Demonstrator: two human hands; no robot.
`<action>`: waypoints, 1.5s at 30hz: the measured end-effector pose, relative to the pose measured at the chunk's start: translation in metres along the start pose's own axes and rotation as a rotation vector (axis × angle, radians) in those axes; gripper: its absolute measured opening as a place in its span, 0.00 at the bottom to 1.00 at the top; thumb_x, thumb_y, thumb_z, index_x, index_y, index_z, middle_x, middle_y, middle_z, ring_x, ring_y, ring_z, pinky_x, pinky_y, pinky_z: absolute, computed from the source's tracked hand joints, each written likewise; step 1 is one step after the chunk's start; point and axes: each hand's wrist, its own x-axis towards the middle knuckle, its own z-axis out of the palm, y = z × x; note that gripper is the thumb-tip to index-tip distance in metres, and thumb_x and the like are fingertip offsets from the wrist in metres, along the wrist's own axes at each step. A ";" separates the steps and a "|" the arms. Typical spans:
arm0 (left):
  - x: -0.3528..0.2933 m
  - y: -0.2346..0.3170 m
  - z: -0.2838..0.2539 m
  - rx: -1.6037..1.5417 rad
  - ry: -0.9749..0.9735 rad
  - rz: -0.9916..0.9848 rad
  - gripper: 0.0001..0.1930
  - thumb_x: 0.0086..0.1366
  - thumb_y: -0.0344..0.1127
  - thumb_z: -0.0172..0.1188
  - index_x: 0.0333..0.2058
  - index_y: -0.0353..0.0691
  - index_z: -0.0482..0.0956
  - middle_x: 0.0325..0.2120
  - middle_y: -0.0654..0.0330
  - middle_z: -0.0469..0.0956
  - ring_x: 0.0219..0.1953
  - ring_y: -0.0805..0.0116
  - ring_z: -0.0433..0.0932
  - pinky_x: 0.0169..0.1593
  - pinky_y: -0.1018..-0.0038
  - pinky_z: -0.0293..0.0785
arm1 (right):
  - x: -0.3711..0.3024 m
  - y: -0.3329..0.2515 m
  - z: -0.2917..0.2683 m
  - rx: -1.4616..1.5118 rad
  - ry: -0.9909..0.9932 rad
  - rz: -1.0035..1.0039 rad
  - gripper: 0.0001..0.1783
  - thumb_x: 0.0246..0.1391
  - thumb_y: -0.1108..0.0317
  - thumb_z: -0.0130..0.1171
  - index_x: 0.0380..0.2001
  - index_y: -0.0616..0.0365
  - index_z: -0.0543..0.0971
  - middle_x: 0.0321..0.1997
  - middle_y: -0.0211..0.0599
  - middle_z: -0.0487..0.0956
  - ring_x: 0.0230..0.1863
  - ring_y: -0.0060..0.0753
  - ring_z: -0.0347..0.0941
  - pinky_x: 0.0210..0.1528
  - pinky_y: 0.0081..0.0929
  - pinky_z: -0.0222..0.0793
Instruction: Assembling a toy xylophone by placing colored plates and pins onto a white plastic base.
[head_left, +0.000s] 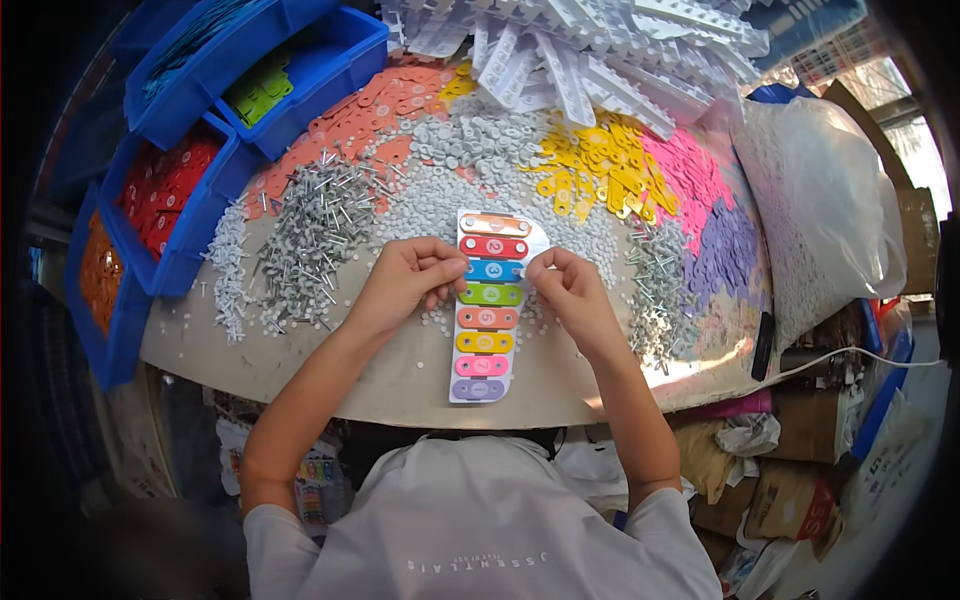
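Observation:
A toy xylophone [484, 317] lies upright in front of me, a white base with a column of coloured bars. Small white caps sit on the ends of its red bar [493, 247] and the orange bar above. Lower bars, such as the green bar [490, 294], show bare metal spots at their ends. My left hand [425, 272] is closed in a pinch at the left end of the blue bar [493, 270]; its fingers hide whatever they hold. At that bar's right end, my right hand [568, 284] pinches what looks like a small white cap.
Loose white caps [450, 200] and metal pins [315, 235] cover the table beyond. Piles of yellow bars [610, 165], pink bars [695, 175] and purple bars [725, 250] lie right. Blue bins [190, 235] stand left, white bases [570, 60] are heaped behind, and a plastic bag [815, 200] stands right.

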 end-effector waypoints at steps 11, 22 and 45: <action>0.006 0.001 0.002 0.051 -0.007 0.013 0.10 0.68 0.33 0.65 0.43 0.35 0.79 0.24 0.64 0.81 0.22 0.85 0.71 0.22 0.87 0.63 | 0.007 -0.002 -0.005 -0.185 0.008 -0.022 0.10 0.65 0.65 0.59 0.41 0.61 0.74 0.16 0.20 0.70 0.17 0.10 0.59 0.20 0.18 0.50; 0.023 0.008 0.003 0.192 -0.089 -0.175 0.28 0.66 0.40 0.67 0.56 0.35 0.62 0.21 0.68 0.73 0.20 0.82 0.66 0.21 0.81 0.56 | 0.032 -0.013 -0.023 -0.660 -0.016 -0.019 0.47 0.49 0.49 0.75 0.62 0.66 0.65 0.29 0.45 0.82 0.30 0.32 0.80 0.33 0.29 0.74; -0.008 -0.006 0.003 0.458 0.070 0.040 0.29 0.68 0.33 0.64 0.62 0.35 0.60 0.27 0.64 0.78 0.28 0.83 0.73 0.30 0.84 0.64 | 0.021 -0.023 -0.022 -0.698 0.187 -0.063 0.23 0.57 0.59 0.68 0.51 0.56 0.74 0.25 0.38 0.78 0.28 0.29 0.75 0.32 0.31 0.69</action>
